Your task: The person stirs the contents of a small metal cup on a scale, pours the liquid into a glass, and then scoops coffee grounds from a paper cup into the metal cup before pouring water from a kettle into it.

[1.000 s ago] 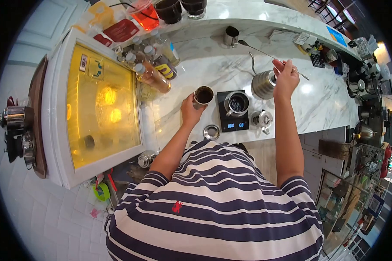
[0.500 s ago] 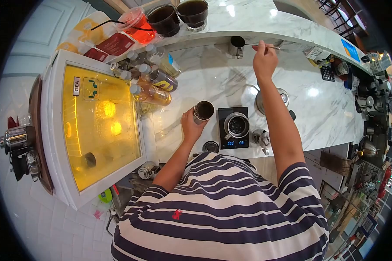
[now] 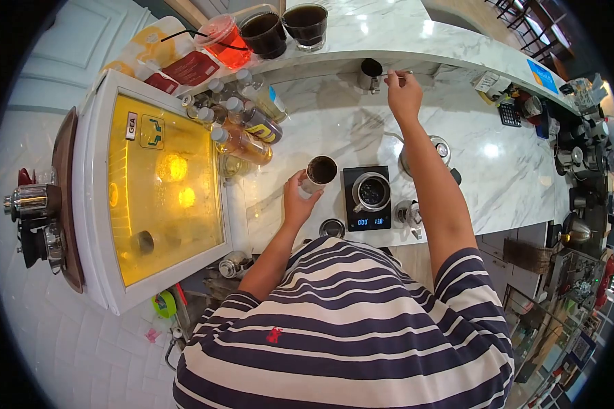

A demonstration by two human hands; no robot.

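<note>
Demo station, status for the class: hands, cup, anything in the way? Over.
Left hand gripping cup. Right hand holding thin utensil near metal pitcher. Right forearm partly hiding kettle.

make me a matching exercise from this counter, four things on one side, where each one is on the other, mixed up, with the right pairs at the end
Things
1. left hand
2. black scale
3. red drink
4. bottles

Places
A. under a round vessel
B. up on the ledge, next to dark drinks in glasses
C. around a cup
D. down beside the yellow-lit case

Right pairs: 1-C, 2-A, 3-B, 4-D
</note>
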